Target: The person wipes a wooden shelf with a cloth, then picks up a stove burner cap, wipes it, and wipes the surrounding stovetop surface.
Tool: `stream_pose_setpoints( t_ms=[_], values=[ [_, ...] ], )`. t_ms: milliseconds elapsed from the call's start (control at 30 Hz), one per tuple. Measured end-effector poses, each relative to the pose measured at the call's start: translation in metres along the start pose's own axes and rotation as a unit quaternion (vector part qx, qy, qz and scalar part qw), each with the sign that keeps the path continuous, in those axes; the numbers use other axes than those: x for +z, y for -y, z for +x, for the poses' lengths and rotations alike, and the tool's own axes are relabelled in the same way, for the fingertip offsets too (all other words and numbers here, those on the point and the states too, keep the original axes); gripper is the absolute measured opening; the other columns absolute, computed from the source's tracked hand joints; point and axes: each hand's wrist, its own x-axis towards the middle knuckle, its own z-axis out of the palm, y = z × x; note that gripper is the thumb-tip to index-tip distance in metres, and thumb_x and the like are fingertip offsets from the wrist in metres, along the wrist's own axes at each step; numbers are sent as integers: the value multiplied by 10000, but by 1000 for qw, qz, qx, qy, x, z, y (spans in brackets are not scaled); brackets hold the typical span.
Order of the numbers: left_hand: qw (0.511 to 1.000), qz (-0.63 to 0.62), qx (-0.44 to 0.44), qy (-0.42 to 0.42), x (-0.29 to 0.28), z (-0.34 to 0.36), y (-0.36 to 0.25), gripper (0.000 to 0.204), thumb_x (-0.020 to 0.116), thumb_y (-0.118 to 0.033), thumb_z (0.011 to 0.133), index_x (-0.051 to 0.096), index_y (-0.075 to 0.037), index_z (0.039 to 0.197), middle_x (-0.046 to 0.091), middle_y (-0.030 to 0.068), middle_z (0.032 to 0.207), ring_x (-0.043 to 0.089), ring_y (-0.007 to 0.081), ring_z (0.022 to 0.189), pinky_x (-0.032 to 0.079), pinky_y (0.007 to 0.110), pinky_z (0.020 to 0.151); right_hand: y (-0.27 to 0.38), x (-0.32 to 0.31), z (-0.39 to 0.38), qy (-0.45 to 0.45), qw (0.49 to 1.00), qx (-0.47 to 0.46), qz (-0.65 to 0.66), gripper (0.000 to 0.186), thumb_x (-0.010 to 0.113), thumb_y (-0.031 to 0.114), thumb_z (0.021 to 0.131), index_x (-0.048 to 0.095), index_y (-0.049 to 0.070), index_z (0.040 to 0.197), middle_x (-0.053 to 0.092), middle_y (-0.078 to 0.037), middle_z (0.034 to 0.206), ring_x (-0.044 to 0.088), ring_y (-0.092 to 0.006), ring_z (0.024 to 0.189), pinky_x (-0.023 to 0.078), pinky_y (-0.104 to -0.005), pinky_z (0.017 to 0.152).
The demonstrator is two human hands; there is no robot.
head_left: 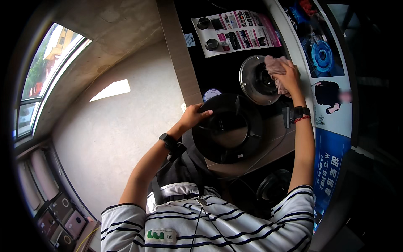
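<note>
A wide black ring-shaped pan support (205, 145) with prongs is tilted in front of my body. My left hand (193, 116) grips its left rim, thumb on top and the other fingers partly hidden. My right hand (289, 79) is closed on a crumpled pinkish cloth (275, 65). The cloth lies against the right side of a round gas burner (247, 82) with a shiny metal tray and a dark centre. That burner sits in a black glass hob (228, 69); the cloth and fingers cover part of it.
Two black knobs (211, 44) stand by a printed leaflet (252, 31) on the hob. A wooden counter edge (178, 50) runs along the left. A grey cable (268, 153) hangs beside the pan support. Below it is another dark round part (273, 187). Printed panels (331, 168) line the right.
</note>
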Motion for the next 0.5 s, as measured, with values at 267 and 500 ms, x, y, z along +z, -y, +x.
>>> stream_pose_setpoints(
  t_ms=[267,500],
  values=[
    [999,-27,-11,-18,0,-5,-1,379,644,-312,819,615,24,993,658,98,792,628,147,734,487,275,690,32,-3,-31,50,991,-86,-94,381,649,146,641,639,192,1019,492,7,1166,433,-274,1085,363,-482,916],
    [1000,-22,-1,-20,2,-2,-2,385,643,-314,819,613,25,997,659,102,788,632,144,718,490,272,687,12,-23,-45,-15,995,-14,95,470,657,105,593,624,82,1061,561,-71,1081,534,-325,961,432,-358,862]
  ],
)
